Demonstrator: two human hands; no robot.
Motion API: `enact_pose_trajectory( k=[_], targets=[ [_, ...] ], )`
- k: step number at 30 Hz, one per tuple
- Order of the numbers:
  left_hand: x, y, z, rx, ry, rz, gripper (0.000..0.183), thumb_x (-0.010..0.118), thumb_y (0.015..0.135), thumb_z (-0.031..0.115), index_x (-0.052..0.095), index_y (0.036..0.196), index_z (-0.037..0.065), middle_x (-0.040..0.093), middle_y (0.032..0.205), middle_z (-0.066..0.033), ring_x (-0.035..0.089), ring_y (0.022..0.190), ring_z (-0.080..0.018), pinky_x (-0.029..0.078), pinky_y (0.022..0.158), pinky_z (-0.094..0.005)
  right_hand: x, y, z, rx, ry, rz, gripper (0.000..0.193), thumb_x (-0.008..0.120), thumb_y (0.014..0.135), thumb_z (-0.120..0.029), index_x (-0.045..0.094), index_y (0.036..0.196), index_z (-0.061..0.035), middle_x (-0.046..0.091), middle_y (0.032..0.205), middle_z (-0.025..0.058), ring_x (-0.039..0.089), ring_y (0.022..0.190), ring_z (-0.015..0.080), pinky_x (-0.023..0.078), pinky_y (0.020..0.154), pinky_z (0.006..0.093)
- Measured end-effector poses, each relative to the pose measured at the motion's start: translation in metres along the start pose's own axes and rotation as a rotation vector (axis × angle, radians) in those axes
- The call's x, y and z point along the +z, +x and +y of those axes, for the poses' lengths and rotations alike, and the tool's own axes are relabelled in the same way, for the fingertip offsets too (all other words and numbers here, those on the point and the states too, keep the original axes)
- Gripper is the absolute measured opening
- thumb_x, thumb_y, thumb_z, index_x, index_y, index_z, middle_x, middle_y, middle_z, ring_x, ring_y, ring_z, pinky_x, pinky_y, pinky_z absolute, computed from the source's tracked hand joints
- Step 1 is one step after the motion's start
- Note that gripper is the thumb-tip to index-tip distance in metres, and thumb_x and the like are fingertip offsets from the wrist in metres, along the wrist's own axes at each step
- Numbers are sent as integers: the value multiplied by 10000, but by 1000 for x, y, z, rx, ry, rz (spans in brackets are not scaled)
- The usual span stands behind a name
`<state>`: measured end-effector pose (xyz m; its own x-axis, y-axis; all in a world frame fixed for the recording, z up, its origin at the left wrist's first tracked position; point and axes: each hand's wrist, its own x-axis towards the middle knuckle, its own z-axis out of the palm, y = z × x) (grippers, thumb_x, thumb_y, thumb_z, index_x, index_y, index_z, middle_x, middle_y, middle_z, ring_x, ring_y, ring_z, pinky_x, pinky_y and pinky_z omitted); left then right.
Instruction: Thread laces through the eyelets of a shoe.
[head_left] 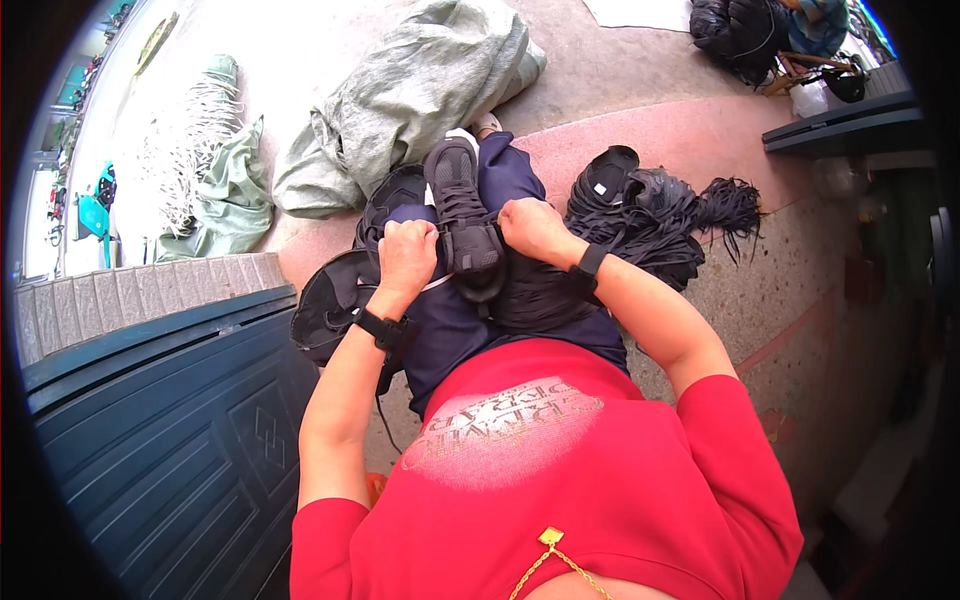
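A black lace-up shoe (462, 205) with a white edge at its heel end rests on my lap, its toe toward me. My left hand (408, 258) is closed in a pinch at the shoe's left side. On the other side, my right hand (538, 230) also pinches close to the laces. Both seem to grip the shoelace, though the fingertips hide most of it. A bundle of black laces (540, 295) lies across my thigh under the right wrist. More black shoes (335, 300) sit to the left of my legs. Black bands circle both wrists.
At right, a heap of black laces (650, 225) lies on the floor. A grey-green sack (420, 90) stands ahead. Far left are a pile of white laces (195, 140) and green cloth (235, 190). A blue panelled door (190, 430) stands beside me; black bags (738, 38) sit far right.
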<state>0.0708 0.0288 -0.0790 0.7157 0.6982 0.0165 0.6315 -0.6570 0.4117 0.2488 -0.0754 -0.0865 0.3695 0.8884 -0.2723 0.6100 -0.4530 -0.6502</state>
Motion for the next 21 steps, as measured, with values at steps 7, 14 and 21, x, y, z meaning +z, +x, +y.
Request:
enact_pose_trajectory(
  k=[7, 14, 21],
  targets=[
    [3, 3, 3, 82, 84, 26, 107, 555, 758, 168, 596, 763, 69, 566, 754, -81, 499, 794, -281, 394, 656, -400, 4, 6, 3, -14, -60, -16, 244, 456, 730, -137, 627, 716, 38, 577, 720, 271, 588, 730, 394, 470, 674, 428],
    [3, 0, 6, 123, 126, 83, 74, 562, 748, 141, 573, 756, 69, 544, 754, -76, 484, 782, -283, 385, 656, -391, 7, 3, 0, -20, -119, -5, 274, 442, 760, -170, 600, 696, 44, 568, 685, 262, 580, 708, 394, 461, 668, 454],
    [1, 7, -3, 22, -203, 65, 112, 547, 776, 126, 574, 794, 19, 585, 736, -135, 565, 716, -289, 435, 644, -364, 3, 0, -7, 8, -159, -15, 231, 470, 717, -131, 624, 713, 42, 584, 720, 263, 598, 709, 380, 480, 652, 420]
  ],
)
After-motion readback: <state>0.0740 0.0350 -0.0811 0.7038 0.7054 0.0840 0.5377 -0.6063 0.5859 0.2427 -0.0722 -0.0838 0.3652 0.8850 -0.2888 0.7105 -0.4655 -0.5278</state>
